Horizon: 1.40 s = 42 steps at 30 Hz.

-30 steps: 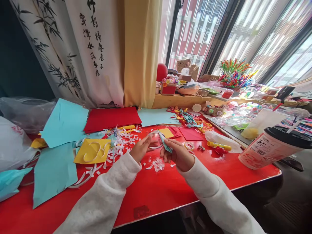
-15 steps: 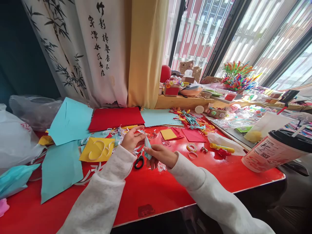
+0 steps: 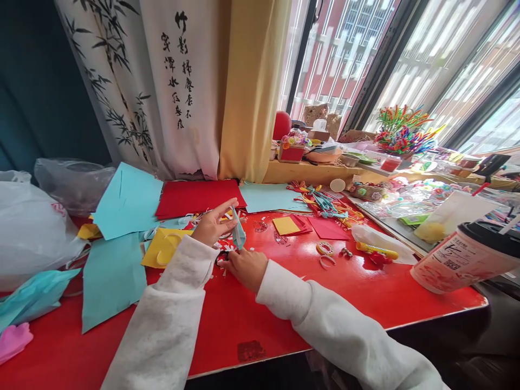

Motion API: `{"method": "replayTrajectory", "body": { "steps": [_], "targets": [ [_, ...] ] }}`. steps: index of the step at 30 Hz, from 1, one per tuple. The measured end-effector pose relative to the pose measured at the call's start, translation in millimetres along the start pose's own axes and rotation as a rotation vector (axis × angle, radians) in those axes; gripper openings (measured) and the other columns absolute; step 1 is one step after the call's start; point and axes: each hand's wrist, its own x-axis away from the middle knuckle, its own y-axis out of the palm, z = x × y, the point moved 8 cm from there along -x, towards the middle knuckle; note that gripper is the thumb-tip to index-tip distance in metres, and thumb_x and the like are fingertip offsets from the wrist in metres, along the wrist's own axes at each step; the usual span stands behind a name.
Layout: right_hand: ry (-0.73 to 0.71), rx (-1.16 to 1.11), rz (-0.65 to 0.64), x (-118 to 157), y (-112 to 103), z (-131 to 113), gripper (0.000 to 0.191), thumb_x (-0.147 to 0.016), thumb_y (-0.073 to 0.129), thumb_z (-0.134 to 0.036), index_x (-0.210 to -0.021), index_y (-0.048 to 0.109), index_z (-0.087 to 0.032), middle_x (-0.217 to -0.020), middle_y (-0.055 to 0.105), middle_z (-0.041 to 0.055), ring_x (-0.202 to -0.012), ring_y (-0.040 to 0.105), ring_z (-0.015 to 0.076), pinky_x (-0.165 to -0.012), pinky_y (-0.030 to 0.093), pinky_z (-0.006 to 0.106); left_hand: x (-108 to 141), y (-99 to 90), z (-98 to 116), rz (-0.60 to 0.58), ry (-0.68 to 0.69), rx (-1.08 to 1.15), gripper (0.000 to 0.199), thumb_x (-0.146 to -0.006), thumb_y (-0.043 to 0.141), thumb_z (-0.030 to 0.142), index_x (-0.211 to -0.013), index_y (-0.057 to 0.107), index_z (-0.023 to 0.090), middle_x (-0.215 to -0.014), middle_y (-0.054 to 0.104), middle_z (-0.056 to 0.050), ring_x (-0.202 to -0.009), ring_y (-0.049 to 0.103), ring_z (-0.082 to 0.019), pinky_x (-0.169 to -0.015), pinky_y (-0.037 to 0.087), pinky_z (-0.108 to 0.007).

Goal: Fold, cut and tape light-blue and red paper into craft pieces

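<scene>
My left hand [image 3: 214, 223] is closed in a pinch on a small folded piece of light blue paper [image 3: 239, 233], held upright over the table. Just below the paper, my right hand [image 3: 248, 267] has its fingers on the black handle of a pair of scissors [image 3: 221, 260]. The scissors' blades are mostly hidden behind my hands. Left of my left hand lies a yellow paper square [image 3: 156, 252] with curled strips on it. Small white paper scraps are scattered around the scissors.
Large light blue sheets [image 3: 114, 281] lie on the left, near a white plastic bag [image 3: 32, 233]. Red paper [image 3: 199, 197] is stacked at the back. To the right are a roll of tape [image 3: 324, 248], a yellow glue stick [image 3: 377, 250] and a tall drink cup [image 3: 463, 257] by the table edge.
My right hand has let go of the light blue paper and moved left and down onto the scissors' handle. The paper stays in my left hand. The view has shifted slightly left.
</scene>
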Motion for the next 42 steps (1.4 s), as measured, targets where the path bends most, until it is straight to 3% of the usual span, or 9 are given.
{"method": "replayTrajectory", "body": {
  "steps": [4,8,12,18,21,25,31,35,42],
  "targets": [
    [0.096,0.071,-0.055,-7.7,-2.5,16.8,0.047,-0.075,0.032,-0.053,-0.074,0.059,-0.014,-0.078,0.059,0.0129,-0.082,0.055,0.027,-0.058,0.043,0.033,-1.3,2.6,-0.9,-0.011,0.035,-0.045,0.067,-0.062,0.06,0.017,-0.121,0.029,0.026,-0.125,0.037,-0.011,-0.077,0.06,-0.014,-0.067,0.047,-0.027],
    [0.086,0.084,-0.079,-9.3,-4.0,26.4,0.029,-0.069,0.048,-0.037,-0.086,0.054,-0.015,-0.08,0.06,0.0103,-0.076,0.058,0.0239,-0.057,0.043,0.032,-3.7,3.6,-4.3,0.017,0.058,-0.099,0.052,-0.06,0.061,0.017,-0.107,0.039,0.019,-0.109,0.051,-0.011,-0.074,0.06,-0.015,-0.064,0.047,-0.028],
    [0.106,0.013,-0.089,-8.2,-6.4,37.1,0.035,-0.06,0.055,-0.03,-0.09,0.05,-0.013,-0.077,0.061,0.01,-0.072,0.059,0.0242,-0.057,0.044,0.031,-4.6,2.8,-5.6,0.058,0.087,-0.169,0.046,-0.056,0.064,0.018,-0.096,0.041,0.019,-0.103,0.054,-0.008,-0.069,0.058,-0.011,-0.061,0.046,-0.024],
    [0.263,-0.864,-0.245,-4.0,3.8,76.3,0.041,-0.06,0.057,-0.017,-0.099,0.044,-0.014,-0.058,0.054,-0.0013,-0.047,0.054,0.0119,-0.044,0.046,0.025,-3.6,3.3,-9.4,0.036,0.064,-0.33,0.051,-0.061,0.058,0.019,-0.109,0.043,0.022,-0.12,0.043,-0.009,-0.046,0.045,-0.001,-0.045,0.038,-0.018],
    [0.295,-1.255,-0.21,-2.6,3.0,95.5,0.041,-0.061,0.058,-0.013,-0.1,0.045,-0.014,-0.06,0.053,-0.0021,-0.052,0.054,0.0097,-0.049,0.049,0.026,-3.9,0.4,-9.6,0.07,0.081,-0.365,0.056,-0.06,0.059,0.018,-0.113,0.042,0.024,-0.121,0.042,-0.009,-0.047,0.043,-0.001,-0.047,0.037,-0.017],
    [0.213,-1.628,-0.064,-5.6,-3.8,108.3,0.031,-0.064,0.06,-0.025,-0.091,0.049,-0.015,-0.074,0.055,0.0027,-0.063,0.055,0.0088,-0.057,0.048,0.022,-3.7,3.0,-12.1,0.103,0.087,-0.355,0.066,-0.058,0.061,0.018,-0.119,0.035,0.026,-0.125,0.037,-0.009,-0.048,0.044,0.0,-0.048,0.038,-0.017],
    [0.086,-1.564,-0.001,-1.1,-12.3,92.6,0.034,-0.078,0.032,-0.045,-0.095,0.043,-0.018,-0.083,0.056,0.0063,-0.066,0.055,0.01,-0.05,0.045,0.021,-1.2,25.1,-18.6,0.032,0.138,-0.431,0.061,-0.062,0.057,0.021,-0.118,0.036,0.03,-0.127,0.035,-0.006,-0.04,0.035,0.001,-0.044,0.036,-0.017],
    [0.087,-1.496,0.07,0.0,-8.0,86.8,0.038,-0.069,0.05,-0.037,-0.097,0.03,-0.022,-0.068,0.053,-0.0026,-0.054,0.052,0.0077,-0.046,0.044,0.02,-1.7,31.3,-29.4,0.015,0.122,-0.488,0.061,-0.062,0.057,0.022,-0.119,0.036,0.028,-0.118,0.045,-0.005,-0.04,0.04,-0.001,-0.044,0.038,-0.019],
    [0.037,-1.559,0.178,-3.1,-9.7,93.4,0.05,-0.054,0.064,-0.022,-0.085,0.025,-0.022,-0.063,0.052,-0.007,-0.042,0.048,0.006,-0.033,0.04,0.016,-3.1,31.0,-43.0,0.017,-0.04,-0.471,0.047,-0.072,0.045,0.036,-0.118,0.04,0.024,-0.072,0.062,-0.002,-0.039,0.052,-0.009,-0.043,0.042,-0.021]
  ]
}}
